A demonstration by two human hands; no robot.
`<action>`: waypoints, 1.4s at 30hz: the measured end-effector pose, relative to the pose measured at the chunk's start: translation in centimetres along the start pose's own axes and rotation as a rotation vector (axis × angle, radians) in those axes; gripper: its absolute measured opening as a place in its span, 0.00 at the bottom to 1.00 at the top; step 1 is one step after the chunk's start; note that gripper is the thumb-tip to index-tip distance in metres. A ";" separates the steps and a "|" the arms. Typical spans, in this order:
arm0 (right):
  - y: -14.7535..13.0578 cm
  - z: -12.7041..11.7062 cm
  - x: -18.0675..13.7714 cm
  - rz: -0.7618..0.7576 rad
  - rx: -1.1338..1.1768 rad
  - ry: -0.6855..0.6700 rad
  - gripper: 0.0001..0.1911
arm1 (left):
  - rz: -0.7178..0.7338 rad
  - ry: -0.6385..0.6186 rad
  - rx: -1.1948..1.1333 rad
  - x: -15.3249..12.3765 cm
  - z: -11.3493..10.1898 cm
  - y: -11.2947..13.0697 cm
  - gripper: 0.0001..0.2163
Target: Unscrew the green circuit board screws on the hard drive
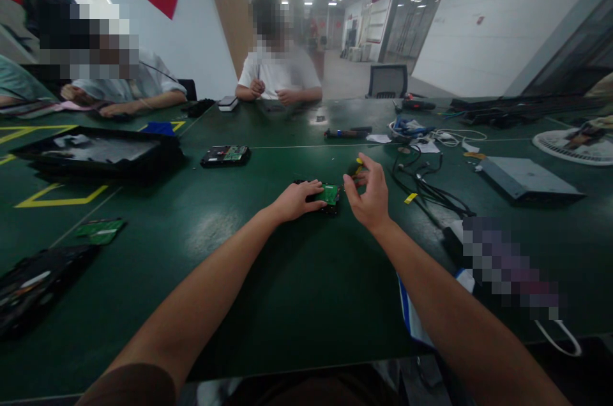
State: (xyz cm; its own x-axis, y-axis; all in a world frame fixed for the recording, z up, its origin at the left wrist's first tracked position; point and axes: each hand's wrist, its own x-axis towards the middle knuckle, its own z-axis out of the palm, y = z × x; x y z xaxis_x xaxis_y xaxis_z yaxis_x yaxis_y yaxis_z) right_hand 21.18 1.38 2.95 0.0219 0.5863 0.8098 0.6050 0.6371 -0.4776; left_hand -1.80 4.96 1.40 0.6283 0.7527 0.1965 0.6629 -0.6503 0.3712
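Note:
A black hard drive with a green circuit board (329,195) lies on the dark green table (297,291) ahead of me. My left hand (297,199) rests on its left side, fingers curled over it and holding it down. My right hand (368,192) hovers at its right edge, fingers pinched round a small dark tool with yellow on it (355,168), whose tip I cannot make out.
A second hard drive (225,155) lies further back left. A dark tray (96,154), a loose green board (100,230) and a black device (33,285) sit at left. Tangled cables (426,186) and a grey box (524,177) lie at right. Two people sit across the table.

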 end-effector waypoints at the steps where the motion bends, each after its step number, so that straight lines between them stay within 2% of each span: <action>1: 0.0 0.0 0.0 -0.001 -0.001 0.002 0.31 | 0.003 0.001 -0.002 0.0 0.0 0.0 0.26; 16: 0.0 -0.2 0.0 0.021 0.016 -0.026 0.29 | 0.003 -0.008 -0.004 0.0 -0.1 -0.1 0.27; 33: 0.2 -0.1 0.0 0.038 0.004 0.014 0.31 | 0.004 -0.021 0.012 0.1 0.0 -0.1 0.27; 42: 0.3 0.2 -0.1 0.072 0.054 -0.014 0.32 | -0.001 -0.019 0.003 0.1 0.0 -0.2 0.27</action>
State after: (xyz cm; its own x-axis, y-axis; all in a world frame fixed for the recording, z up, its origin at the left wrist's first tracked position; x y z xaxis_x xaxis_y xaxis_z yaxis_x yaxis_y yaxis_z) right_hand 21.23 1.61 2.60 0.0521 0.6384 0.7680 0.5588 0.6187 -0.5522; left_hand -1.88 5.16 1.30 0.6353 0.7513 0.1785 0.6648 -0.6497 0.3686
